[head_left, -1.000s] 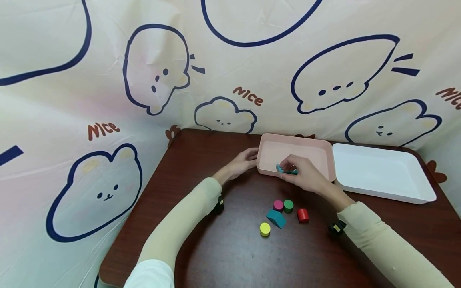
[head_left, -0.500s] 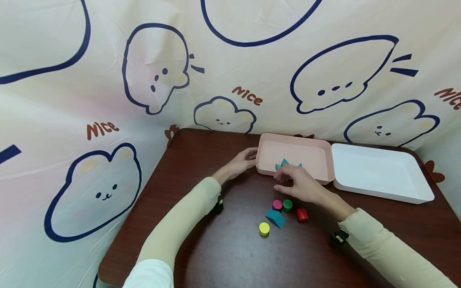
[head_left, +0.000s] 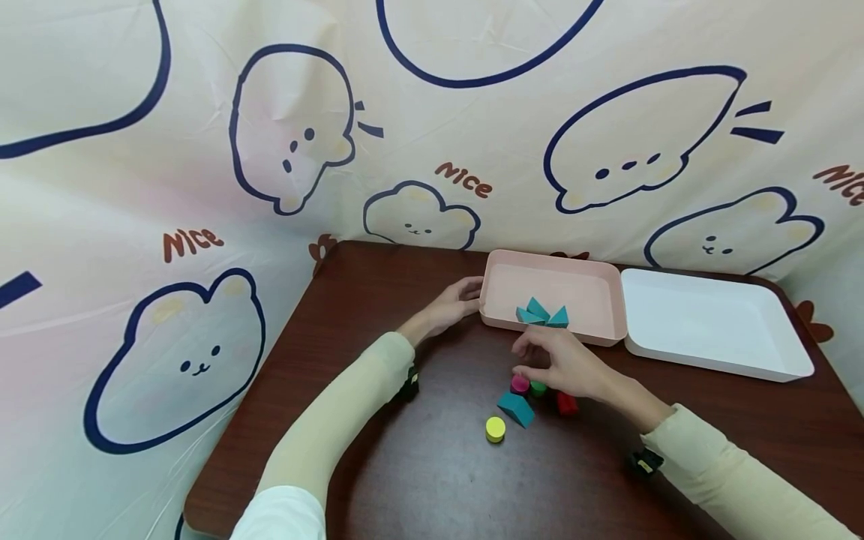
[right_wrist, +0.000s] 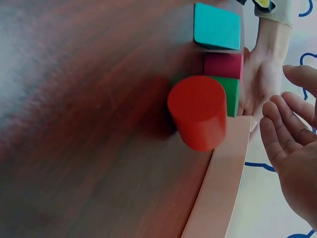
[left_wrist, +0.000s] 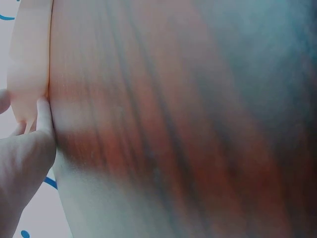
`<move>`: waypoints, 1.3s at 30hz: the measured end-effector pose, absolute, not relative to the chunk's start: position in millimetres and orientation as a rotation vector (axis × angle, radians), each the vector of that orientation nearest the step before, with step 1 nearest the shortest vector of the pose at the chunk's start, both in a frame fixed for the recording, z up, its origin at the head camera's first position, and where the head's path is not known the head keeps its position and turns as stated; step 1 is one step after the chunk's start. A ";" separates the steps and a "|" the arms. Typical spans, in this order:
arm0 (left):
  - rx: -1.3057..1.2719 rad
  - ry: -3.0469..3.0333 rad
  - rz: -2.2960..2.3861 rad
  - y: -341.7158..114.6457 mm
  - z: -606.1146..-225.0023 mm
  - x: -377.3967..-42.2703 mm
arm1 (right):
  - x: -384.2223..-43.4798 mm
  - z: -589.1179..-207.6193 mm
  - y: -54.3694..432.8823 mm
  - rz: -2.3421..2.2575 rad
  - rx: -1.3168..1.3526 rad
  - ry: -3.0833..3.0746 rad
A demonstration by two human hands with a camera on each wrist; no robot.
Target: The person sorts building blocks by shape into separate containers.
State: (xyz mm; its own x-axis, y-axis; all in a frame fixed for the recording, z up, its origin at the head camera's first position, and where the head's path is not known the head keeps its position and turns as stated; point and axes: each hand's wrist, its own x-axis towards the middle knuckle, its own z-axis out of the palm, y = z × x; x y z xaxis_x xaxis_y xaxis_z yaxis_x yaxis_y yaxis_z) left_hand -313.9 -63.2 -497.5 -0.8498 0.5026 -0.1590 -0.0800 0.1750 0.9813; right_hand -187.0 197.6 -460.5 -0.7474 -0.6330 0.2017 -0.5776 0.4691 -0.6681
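Observation:
My left hand (head_left: pixel 445 306) touches the left end of the pink tray (head_left: pixel 587 289), its fingers fairly straight along the tray's wall in the left wrist view. Just in front of the tray, my right hand (head_left: pixel 570 362) hovers with loosely bent fingers and nothing between them. Below it lie a magenta cylinder (head_left: pixel 519 384), a green cylinder (head_left: pixel 538 390) and a red cylinder (right_wrist: pixel 198 114), partly covered by the hand in the head view. Nearer the person are a teal wedge block (head_left: pixel 516 409) and a yellow cylinder (head_left: pixel 496 430). Several teal triangular blocks (head_left: pixel 536 309) lie inside the tray.
A white tray (head_left: pixel 715 315) stands right beside the pink one. Both sit at the back of the dark brown table (head_left: pixel 418 465), close to a printed cloth (head_left: pixel 513 135) hanging behind. Another stretch of that cloth borders the left side.
My right hand has let go of a teal triangular block inside the pink tray, then drawn back toward the person over the cylinders. The left hand stays at the tray's end.

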 end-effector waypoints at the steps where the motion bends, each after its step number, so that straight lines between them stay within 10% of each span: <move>1: 0.395 2.007 1.715 -63.1 -497.4 -313.5 | -185.5 -460.9 197.9 -1.145 -1.096 2.625; 39: 0.372 1.967 1.733 -63.3 -495.6 -313.5 | -152.7 -478.3 193.1 -1.090 -1.169 2.542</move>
